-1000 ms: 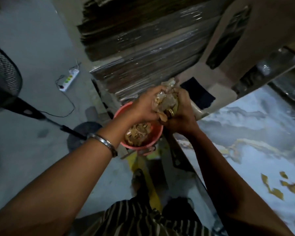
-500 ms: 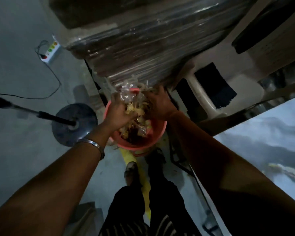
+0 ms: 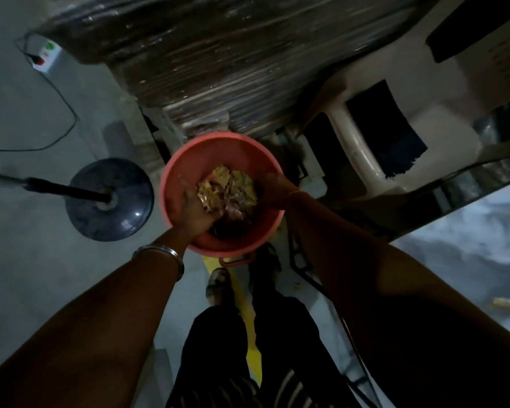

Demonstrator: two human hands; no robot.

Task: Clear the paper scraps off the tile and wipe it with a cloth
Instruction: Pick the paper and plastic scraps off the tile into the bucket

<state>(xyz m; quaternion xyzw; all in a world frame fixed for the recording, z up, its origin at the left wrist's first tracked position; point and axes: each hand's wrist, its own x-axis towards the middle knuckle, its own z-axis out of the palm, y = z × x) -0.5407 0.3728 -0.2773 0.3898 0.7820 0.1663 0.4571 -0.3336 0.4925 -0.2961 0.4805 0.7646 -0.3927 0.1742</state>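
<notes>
A red bucket stands on the floor in front of my feet. Both my hands are down inside it, clasping a wad of yellowish paper scraps from either side. My left hand, with a metal bangle on its wrist, is on the wad's left. My right hand is on its right. The marbled grey tile lies at the right edge, with a few yellow scraps on it. A dark blue cloth with a frayed edge lies on a pale plastic stool behind the tile.
A fan's round base and pole stand left of the bucket. A power strip and its cable lie on the grey floor at far left. A plastic-wrapped stack of boards rises behind the bucket. A yellow floor line runs between my feet.
My hands have carried the wad of scraps from above the bucket down into it. My view has tilted downward, so less of the tile shows.
</notes>
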